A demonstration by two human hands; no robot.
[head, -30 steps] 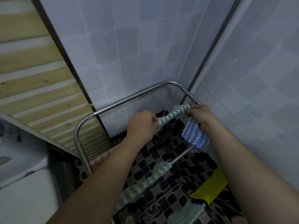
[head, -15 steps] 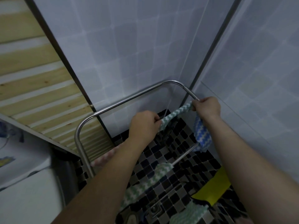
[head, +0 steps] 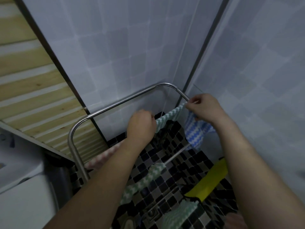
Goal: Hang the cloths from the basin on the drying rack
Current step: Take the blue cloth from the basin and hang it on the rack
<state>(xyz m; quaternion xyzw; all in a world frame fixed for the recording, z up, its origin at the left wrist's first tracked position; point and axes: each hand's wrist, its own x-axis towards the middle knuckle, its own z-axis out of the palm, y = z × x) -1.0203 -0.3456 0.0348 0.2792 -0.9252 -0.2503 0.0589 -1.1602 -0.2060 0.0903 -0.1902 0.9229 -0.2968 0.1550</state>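
Note:
A steel tube drying rack [head: 115, 104] stands in the tiled corner. My left hand [head: 142, 125] and my right hand [head: 203, 107] each grip one end of a green-and-white zigzag cloth [head: 168, 117], stretched between them just below the rack's top rail, by its right corner. A blue-and-white zigzag cloth [head: 195, 133] hangs on the rack's right side under my right hand. Lower rungs carry another green zigzag cloth [head: 143, 180], a pink-and-white cloth [head: 100, 158], a yellow cloth [head: 209, 180] and a further green one [head: 179, 214]. The basin is out of view.
Pale tiled walls [head: 132, 47] close in behind and to the right of the rack. A slatted wooden panel [head: 33, 90] leans at the left, above a white appliance [head: 21, 187]. The floor [head: 175, 161] is black-and-grey mosaic tile with a drain [head: 152, 213].
Both hands have lifted the green cloth up and to the right. My right hand has come up to the rack's top right bend.

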